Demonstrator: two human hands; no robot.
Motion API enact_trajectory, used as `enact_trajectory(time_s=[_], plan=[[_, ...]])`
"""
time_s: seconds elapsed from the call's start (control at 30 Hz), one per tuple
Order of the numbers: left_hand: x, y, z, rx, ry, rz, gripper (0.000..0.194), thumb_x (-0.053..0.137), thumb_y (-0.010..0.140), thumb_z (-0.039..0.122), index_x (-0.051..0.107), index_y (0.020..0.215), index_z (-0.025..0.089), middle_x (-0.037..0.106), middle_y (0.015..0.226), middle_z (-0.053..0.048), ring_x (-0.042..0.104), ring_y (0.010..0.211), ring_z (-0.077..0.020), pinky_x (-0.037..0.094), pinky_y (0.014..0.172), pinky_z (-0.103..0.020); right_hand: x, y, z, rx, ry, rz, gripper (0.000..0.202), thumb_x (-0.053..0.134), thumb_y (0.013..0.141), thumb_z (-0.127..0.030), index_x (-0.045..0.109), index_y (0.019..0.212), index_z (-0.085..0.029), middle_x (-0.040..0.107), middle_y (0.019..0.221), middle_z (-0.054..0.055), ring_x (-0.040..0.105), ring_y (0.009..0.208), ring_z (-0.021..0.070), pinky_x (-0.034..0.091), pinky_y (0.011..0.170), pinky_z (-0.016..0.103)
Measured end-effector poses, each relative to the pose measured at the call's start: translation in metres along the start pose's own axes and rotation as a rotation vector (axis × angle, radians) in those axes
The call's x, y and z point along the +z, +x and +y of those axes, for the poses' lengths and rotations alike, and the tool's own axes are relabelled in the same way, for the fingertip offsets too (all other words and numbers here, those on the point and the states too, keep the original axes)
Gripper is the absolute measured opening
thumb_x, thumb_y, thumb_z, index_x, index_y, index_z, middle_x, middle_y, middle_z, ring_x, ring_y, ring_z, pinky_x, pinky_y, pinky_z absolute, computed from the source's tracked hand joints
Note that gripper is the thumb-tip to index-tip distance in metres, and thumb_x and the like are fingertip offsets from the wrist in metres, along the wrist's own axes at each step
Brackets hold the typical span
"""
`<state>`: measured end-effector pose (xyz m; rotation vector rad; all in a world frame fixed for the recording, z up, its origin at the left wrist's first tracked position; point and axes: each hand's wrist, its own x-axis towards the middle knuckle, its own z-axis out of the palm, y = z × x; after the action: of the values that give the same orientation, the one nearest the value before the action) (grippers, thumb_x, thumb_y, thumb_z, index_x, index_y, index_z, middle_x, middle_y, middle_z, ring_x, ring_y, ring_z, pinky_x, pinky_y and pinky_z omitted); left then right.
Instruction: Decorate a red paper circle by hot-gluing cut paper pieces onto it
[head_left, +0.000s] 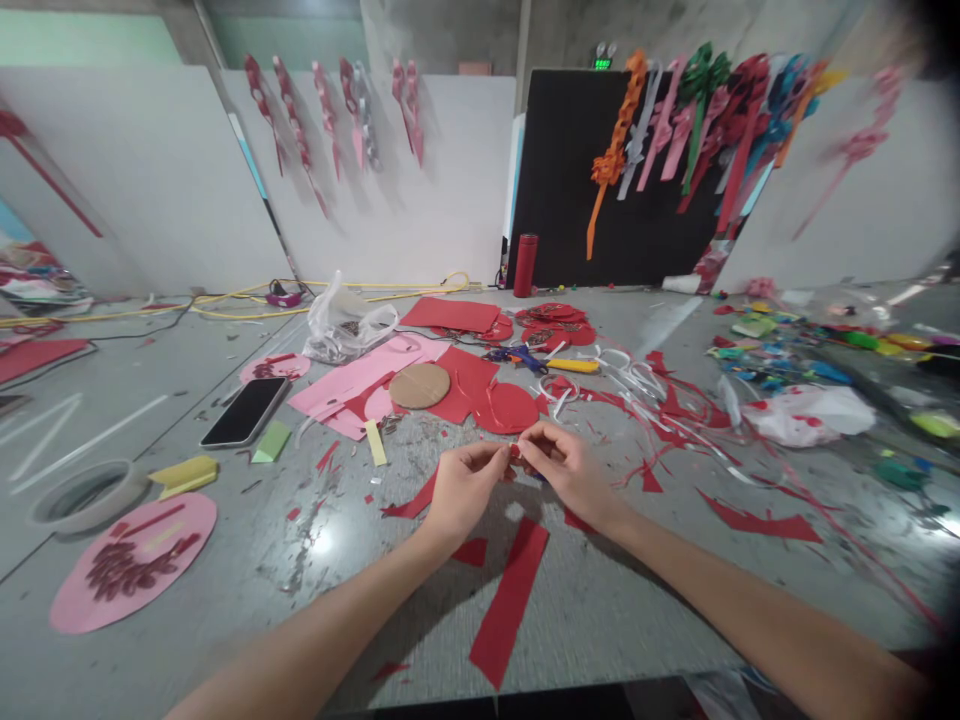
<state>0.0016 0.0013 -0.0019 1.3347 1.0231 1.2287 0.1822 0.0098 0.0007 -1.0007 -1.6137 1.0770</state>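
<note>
My left hand (469, 485) and my right hand (568, 468) meet above the middle of the table, fingertips pinched. Between them is a small red piece (515, 453), mostly hidden by my fingers; it looks like folded paper, but I cannot be sure. Below my hands lies a red paper strip (510, 605). Just beyond them are a red paper disc (507, 408) and a round brown cardboard disc (420, 386), which rests on red and pink sheets. A pink paper oval (135, 562) at the left carries dark red curled pieces.
A phone (245, 411) and a tape roll (90, 495) lie on the left. Further back are a white plastic bag (349, 325), a yellow-handled cutter (572, 366), blue-handled pliers (527, 357) and a red bottle (526, 266). Red scraps and white ribbons (637, 378) spread to the right.
</note>
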Motion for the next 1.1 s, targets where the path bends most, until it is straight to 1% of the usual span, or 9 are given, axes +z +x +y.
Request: enact_trajectory(time_s=[0.27, 0.53, 0.8, 0.9, 1.0, 1.1], plan=[[-0.001, 0.001, 0.000, 0.006, 0.031, 0.043, 0.030, 0.071, 0.087, 0.043, 0.082, 0.083, 0.016, 0.077, 0.073, -0.005, 0.068, 0.067, -0.0166, 0.054, 0.069, -0.028, -0.002, 0.001, -0.004, 0.018, -0.029, 0.008, 0.031, 0.066, 0.099, -0.051, 0.067, 0.092, -0.021, 0.064, 0.076, 0.000, 0.060, 0.072, 0.0153, 0.049, 0.070, 0.029], [-0.001, 0.001, 0.000, 0.005, 0.062, 0.040, 0.029, 0.070, 0.088, 0.042, 0.081, 0.081, 0.016, 0.075, 0.071, -0.005, 0.067, 0.068, -0.0168, 0.052, 0.069, -0.027, -0.002, 0.002, 0.004, -0.024, -0.073, 0.014, 0.026, 0.069, 0.097, -0.047, 0.070, 0.095, -0.022, 0.071, 0.087, 0.002, 0.064, 0.078, 0.0167, 0.051, 0.073, 0.029], [-0.003, 0.000, -0.001, 0.036, 0.091, 0.010, 0.032, 0.066, 0.092, 0.042, 0.080, 0.079, 0.016, 0.074, 0.071, -0.004, 0.067, 0.069, -0.0165, 0.051, 0.069, -0.027, -0.003, 0.003, 0.006, -0.027, -0.103, 0.003, 0.028, 0.067, 0.098, -0.048, 0.070, 0.093, -0.021, 0.070, 0.085, 0.003, 0.063, 0.076, 0.0170, 0.051, 0.072, 0.030], [-0.003, 0.001, -0.002, 0.042, 0.090, 0.023, 0.033, 0.064, 0.094, 0.044, 0.079, 0.082, 0.016, 0.074, 0.071, -0.004, 0.067, 0.069, -0.0167, 0.051, 0.068, -0.027, -0.003, 0.003, 0.005, -0.015, -0.105, 0.008, 0.029, 0.068, 0.097, -0.049, 0.070, 0.093, -0.020, 0.070, 0.082, 0.003, 0.061, 0.073, 0.0163, 0.050, 0.070, 0.030], [-0.004, 0.003, -0.003, 0.042, 0.089, 0.044, 0.031, 0.067, 0.092, 0.043, 0.079, 0.085, 0.016, 0.074, 0.072, -0.004, 0.068, 0.069, -0.0168, 0.052, 0.068, -0.026, -0.003, 0.004, 0.004, -0.003, -0.105, 0.014, 0.030, 0.068, 0.096, -0.050, 0.070, 0.093, -0.020, 0.069, 0.081, 0.002, 0.061, 0.072, 0.0162, 0.050, 0.069, 0.030], [-0.006, 0.004, -0.003, 0.039, 0.106, 0.035, 0.030, 0.068, 0.091, 0.043, 0.080, 0.086, 0.016, 0.076, 0.075, -0.005, 0.068, 0.068, -0.0170, 0.054, 0.069, -0.027, -0.003, 0.004, 0.003, 0.006, -0.104, 0.024, 0.031, 0.068, 0.096, -0.051, 0.070, 0.092, -0.020, 0.069, 0.081, 0.002, 0.060, 0.071, 0.0161, 0.049, 0.069, 0.030]])
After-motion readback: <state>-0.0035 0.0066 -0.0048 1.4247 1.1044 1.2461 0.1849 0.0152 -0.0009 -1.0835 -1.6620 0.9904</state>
